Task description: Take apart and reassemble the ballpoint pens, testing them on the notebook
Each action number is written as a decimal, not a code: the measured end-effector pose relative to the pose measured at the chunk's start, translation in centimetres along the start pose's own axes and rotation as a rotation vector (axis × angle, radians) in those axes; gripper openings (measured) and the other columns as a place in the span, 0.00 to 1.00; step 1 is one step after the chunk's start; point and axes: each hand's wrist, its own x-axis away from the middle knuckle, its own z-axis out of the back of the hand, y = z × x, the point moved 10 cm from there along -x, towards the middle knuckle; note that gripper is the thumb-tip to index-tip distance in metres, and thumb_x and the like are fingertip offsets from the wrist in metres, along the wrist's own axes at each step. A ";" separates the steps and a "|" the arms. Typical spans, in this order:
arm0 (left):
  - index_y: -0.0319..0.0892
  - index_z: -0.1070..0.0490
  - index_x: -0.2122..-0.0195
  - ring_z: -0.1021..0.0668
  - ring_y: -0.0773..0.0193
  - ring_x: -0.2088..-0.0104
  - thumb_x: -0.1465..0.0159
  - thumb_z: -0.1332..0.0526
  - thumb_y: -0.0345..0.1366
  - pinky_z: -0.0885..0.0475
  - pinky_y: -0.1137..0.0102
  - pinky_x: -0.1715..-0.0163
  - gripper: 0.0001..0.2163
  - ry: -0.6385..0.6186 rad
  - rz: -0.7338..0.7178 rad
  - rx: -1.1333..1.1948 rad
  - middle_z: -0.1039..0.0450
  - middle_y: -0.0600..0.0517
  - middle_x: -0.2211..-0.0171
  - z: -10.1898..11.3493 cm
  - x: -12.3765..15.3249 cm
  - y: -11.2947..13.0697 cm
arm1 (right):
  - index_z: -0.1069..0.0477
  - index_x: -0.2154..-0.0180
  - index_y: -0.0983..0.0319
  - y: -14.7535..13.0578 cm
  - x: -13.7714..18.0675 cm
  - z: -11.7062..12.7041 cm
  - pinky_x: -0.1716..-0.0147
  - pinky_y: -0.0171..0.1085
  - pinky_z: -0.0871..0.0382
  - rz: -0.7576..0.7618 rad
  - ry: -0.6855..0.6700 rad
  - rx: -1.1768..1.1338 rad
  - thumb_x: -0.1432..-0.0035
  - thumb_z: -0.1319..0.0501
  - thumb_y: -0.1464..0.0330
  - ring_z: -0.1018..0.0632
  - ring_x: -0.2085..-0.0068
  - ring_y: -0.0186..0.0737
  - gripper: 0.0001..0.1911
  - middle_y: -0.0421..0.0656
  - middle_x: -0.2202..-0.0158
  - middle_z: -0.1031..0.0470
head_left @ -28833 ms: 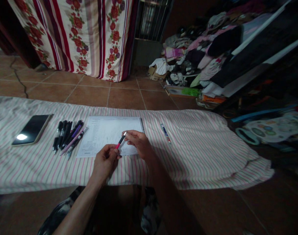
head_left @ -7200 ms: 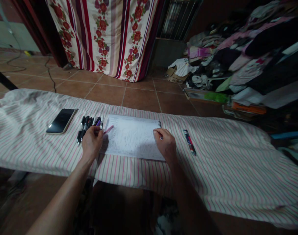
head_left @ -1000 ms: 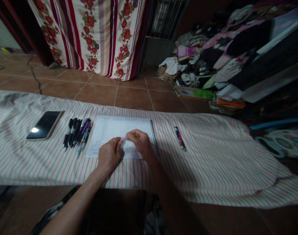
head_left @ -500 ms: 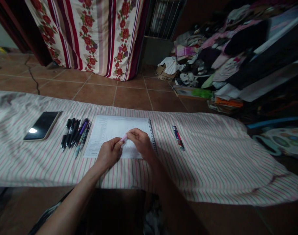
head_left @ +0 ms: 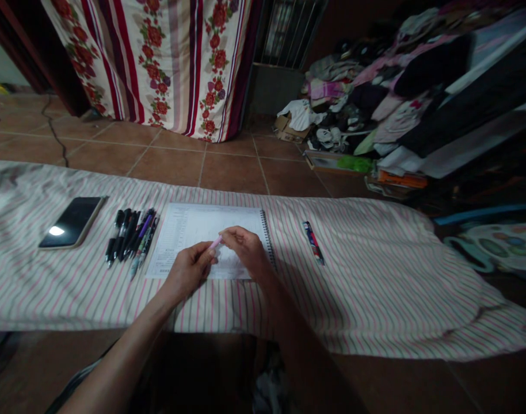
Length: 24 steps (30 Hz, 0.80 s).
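Hands [head_left: 187, 269] [head_left: 248, 248] grip a pink pen [head_left: 215, 242] (white cloth [head_left: 301, 117] drapes a cardboard box [head_left: 286, 131]).

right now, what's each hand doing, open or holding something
Left hand: closed, holding the pink pen.
Right hand: closed, holding the same pink pen's far end.

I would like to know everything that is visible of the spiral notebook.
The spiral notebook lies flat on the striped cloth, just right of the grouped pens. Its top page looks like white paper, with faint grey print down the left side, too small to read. A dark coil binds its right edge. The left hand and right hand, holding a pink pen, hide part of its near half; whether they touch it is unclear.
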 end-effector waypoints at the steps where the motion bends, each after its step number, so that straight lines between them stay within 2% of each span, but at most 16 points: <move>1: 0.37 0.28 0.58 0.37 0.73 0.82 0.43 0.40 0.46 0.43 0.75 0.82 0.19 -0.004 -0.012 -0.014 0.32 0.56 0.78 0.0 0.0 -0.1 | 0.29 0.72 0.61 0.1 0.0 0.1 0.67 0.34 0.33 -0.016 0.012 -0.001 0.53 0.38 0.62 0.26 0.70 0.34 0.09 0.38 0.74 0.26; 6: 0.38 0.30 0.53 0.30 0.68 0.77 0.44 0.39 0.45 0.37 0.73 0.77 0.21 -0.003 -0.036 -0.042 0.28 0.52 0.75 0.1 0.0 -0.6 | 0.28 0.75 0.61 -0.1 -0.2 1.3 0.68 0.34 0.34 -0.004 0.108 -0.005 0.56 0.36 0.63 0.27 0.71 0.34 0.08 0.38 0.75 0.27; 10: 0.40 0.29 0.60 0.29 0.67 0.77 0.43 0.40 0.45 0.37 0.73 0.77 0.15 0.021 -0.023 -0.083 0.28 0.52 0.75 0.5 0.0 -1.0 | 0.27 0.75 0.61 0.2 -0.2 1.9 0.68 0.34 0.35 -0.024 0.145 -0.016 0.57 0.35 0.63 0.27 0.71 0.35 0.08 0.38 0.75 0.26; 13: 0.40 0.30 0.65 0.31 0.69 0.79 0.42 0.41 0.44 0.38 0.74 0.78 0.13 0.016 -0.010 -0.069 0.29 0.54 0.77 0.4 0.1 -1.0 | 0.27 0.75 0.61 0.2 -0.2 1.8 0.69 0.34 0.35 -0.023 0.144 0.006 0.57 0.36 0.63 0.27 0.71 0.36 0.08 0.38 0.75 0.26; 19: 0.37 0.30 0.67 0.34 0.71 0.81 0.44 0.41 0.44 0.41 0.74 0.80 0.13 -0.029 0.033 0.052 0.33 0.55 0.81 -0.2 0.5 -0.3 | 0.26 0.74 0.61 -0.2 -0.1 1.5 0.68 0.34 0.35 0.001 0.116 0.018 0.56 0.36 0.61 0.26 0.70 0.36 0.09 0.39 0.74 0.25; 24: 0.37 0.31 0.68 0.34 0.71 0.81 0.45 0.40 0.44 0.40 0.74 0.79 0.13 -0.041 0.030 0.068 0.34 0.56 0.81 -0.3 0.5 0.1 | 0.25 0.73 0.61 -0.6 0.0 1.2 0.67 0.34 0.35 0.006 0.067 0.009 0.54 0.37 0.62 0.26 0.69 0.36 0.09 0.40 0.72 0.25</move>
